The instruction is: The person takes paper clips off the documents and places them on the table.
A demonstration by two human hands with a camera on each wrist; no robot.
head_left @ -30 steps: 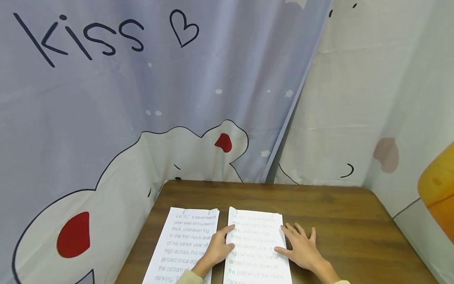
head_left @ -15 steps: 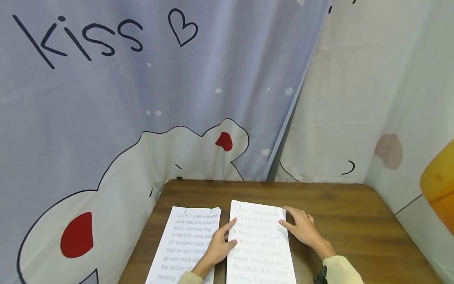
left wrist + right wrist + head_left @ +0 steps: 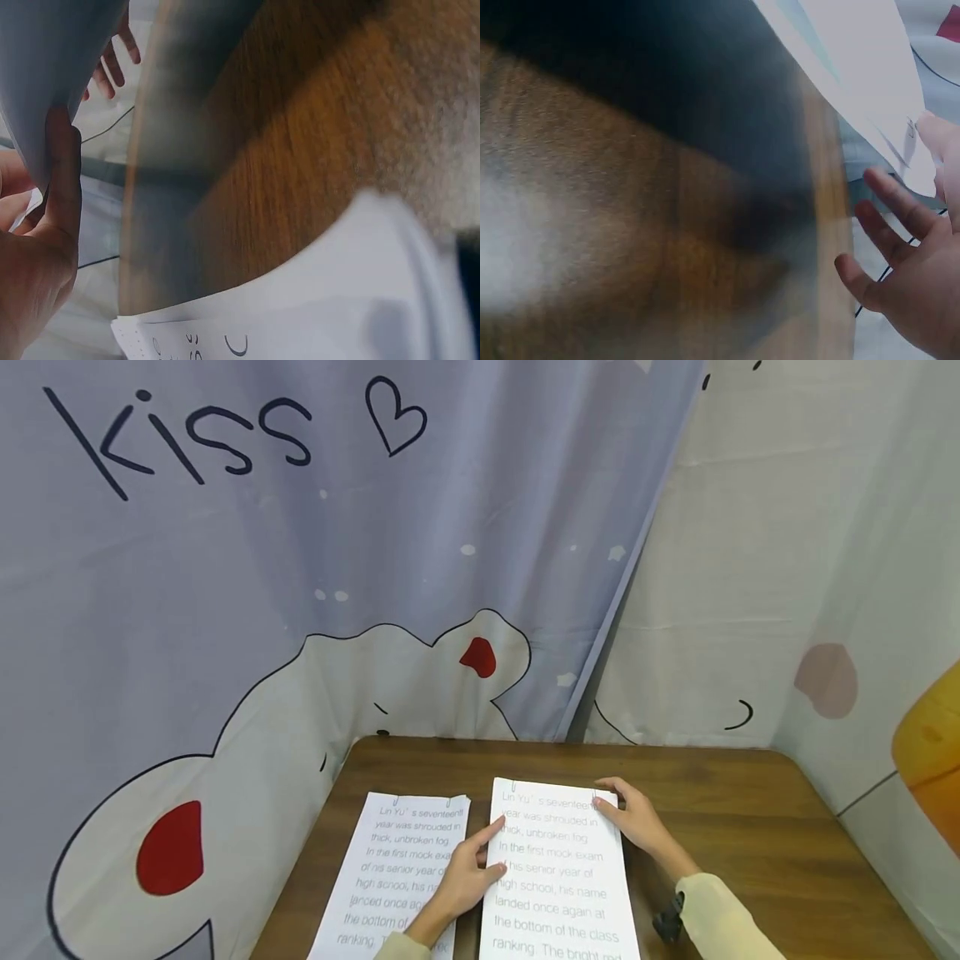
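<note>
A clipped stack of printed sheets (image 3: 555, 877) is raised above the table, its underside dark in the left wrist view. My left hand (image 3: 462, 878) pinches its left edge, thumb over the print and fingers underneath. At the top right corner, my right hand (image 3: 639, 820) grips the stack with the thumb on top; in the right wrist view several fingers (image 3: 896, 206) spread out below the corner. Small clips (image 3: 513, 786) sit on the top edge. To the left, a second clipped stack (image 3: 360, 893) with the same text lies on the table, partly hidden by my left hand and forearm.
The brown wooden table (image 3: 750, 827) extends to the right of the stacks. Behind it hangs a printed curtain (image 3: 420, 543) with drawings and the word "kiss". A dark band (image 3: 668, 918) is at the right wrist, by the pale sleeve (image 3: 723, 914).
The right-hand stack has risen and shifted slightly up and right in the head view. My right hand went from spread along its right edge to gripping the top right corner.
</note>
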